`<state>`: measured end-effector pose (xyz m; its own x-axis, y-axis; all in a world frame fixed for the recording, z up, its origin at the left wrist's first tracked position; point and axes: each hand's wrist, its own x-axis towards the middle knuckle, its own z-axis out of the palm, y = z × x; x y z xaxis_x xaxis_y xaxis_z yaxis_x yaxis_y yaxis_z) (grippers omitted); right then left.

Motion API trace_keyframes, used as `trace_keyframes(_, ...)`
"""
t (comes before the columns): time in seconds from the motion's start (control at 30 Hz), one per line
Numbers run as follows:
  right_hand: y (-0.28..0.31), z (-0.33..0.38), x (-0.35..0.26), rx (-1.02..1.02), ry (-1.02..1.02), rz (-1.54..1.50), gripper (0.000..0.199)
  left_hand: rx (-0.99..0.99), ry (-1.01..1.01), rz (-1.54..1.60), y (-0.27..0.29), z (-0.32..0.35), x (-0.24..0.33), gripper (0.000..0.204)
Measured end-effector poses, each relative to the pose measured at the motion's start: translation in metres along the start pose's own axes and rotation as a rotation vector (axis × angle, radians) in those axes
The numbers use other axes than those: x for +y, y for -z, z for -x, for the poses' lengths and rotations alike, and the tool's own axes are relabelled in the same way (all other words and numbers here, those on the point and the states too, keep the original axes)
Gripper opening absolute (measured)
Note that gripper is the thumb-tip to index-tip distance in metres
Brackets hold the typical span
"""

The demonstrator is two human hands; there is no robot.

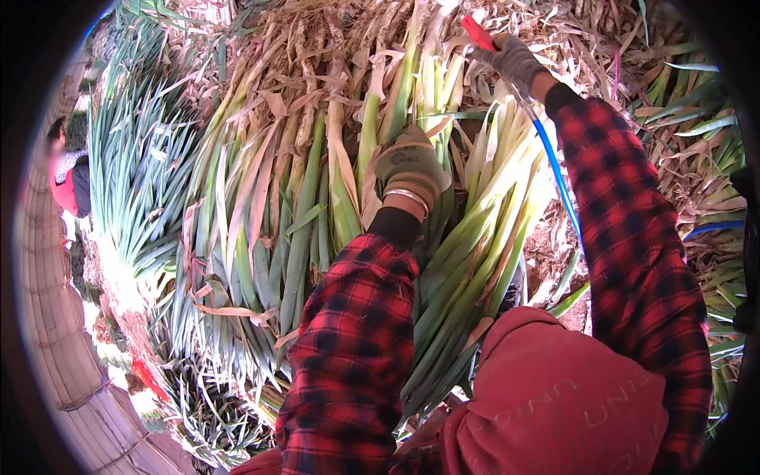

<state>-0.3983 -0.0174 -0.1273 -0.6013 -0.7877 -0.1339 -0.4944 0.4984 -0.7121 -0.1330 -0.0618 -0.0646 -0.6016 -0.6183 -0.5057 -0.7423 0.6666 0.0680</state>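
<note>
In a knit work glove, my left hand is closed round the stalks of some long green onions, its fingers mostly hidden on the far side. More green onions lie just right of that wrist, pale ends away from me and green leaves toward me. My right hand, gloved too, is wrapped round a red air gun at the upper right. From the air gun a blue hose runs back beside my right forearm. The air gun's tip is beyond and right of the held stalks.
A wide heap of green onions covers the middle and left. Dry peeled skins litter the right side. Red cloth fills the lower middle. At the far left another person in red is beside a ribbed tan strip.
</note>
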Motion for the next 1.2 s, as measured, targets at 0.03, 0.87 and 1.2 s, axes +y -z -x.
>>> trace_keyframes(0.03,-0.002,0.012,-0.002,-0.039,-0.04,0.025,0.04,-0.065,-0.004,-0.021,0.007,0.004,0.0,0.078)
trace_keyframes(0.87,-0.033,0.251,-0.084,-0.527,0.172,-0.263,0.043,0.362,-0.26,0.275,-0.027,0.136,-0.052,0.047)
trace_keyframes(1.2,-0.041,0.253,-0.098,-0.6,0.153,-0.253,0.045,0.42,0.034,0.064,-0.004,0.077,-0.099,0.076)
